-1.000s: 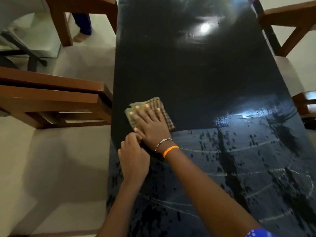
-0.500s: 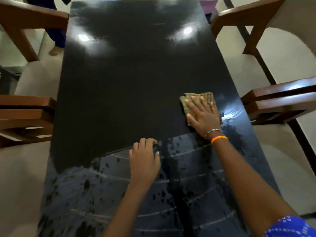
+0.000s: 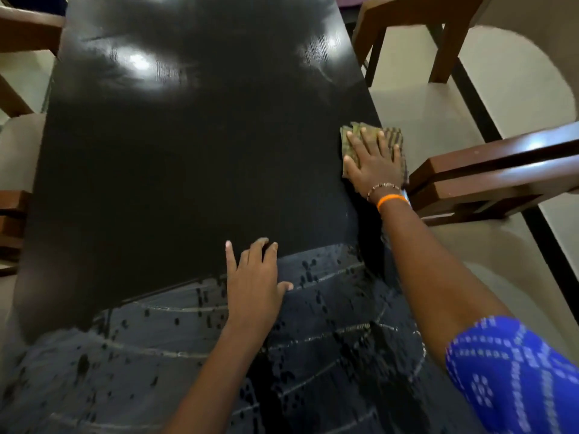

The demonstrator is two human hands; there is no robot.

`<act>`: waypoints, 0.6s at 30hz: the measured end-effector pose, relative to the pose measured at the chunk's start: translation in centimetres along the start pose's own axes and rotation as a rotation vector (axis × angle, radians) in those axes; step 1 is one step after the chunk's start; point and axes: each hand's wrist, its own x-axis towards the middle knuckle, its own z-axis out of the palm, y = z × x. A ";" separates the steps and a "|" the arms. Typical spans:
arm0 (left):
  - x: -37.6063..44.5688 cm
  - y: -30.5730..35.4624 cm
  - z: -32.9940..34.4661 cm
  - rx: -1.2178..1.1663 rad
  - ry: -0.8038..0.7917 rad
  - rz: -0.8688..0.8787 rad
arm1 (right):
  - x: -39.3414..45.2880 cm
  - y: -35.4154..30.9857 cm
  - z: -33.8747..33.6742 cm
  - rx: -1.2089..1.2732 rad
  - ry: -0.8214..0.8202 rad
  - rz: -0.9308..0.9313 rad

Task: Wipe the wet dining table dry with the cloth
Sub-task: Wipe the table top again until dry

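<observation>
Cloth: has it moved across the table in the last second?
Yes. The cloth, pressed flat under the right hand, went from the dining table's left edge to its right edge, now beside the wooden chair.

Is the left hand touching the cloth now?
Apart. The head view shows the left hand on the table, bare tabletop separating it from the cloth.

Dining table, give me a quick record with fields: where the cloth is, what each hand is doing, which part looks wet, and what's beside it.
cloth: folded, greenish, at the table's right edge
right hand: flat on the cloth, fingers spread
left hand: resting on the table, holding nothing
table: dark top; far part looks matte
wet area: near end, droplets and streaks
beside: wooden chair on the right
</observation>
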 end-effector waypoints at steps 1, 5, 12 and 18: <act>0.0 0.2 -0.2 0.030 -0.013 -0.003 | 0.4 -0.1 0.0 0.004 -0.002 -0.005; 0.0 1.2 -0.6 0.079 -0.043 -0.019 | -1.7 0.5 0.1 0.015 0.005 -0.037; -0.1 0.9 -0.2 0.042 -0.025 -0.023 | -14.8 4.1 -0.3 0.031 -0.010 0.025; -1.9 -0.8 0.6 -0.268 0.077 -0.014 | -18.5 1.5 0.6 -0.009 0.003 0.173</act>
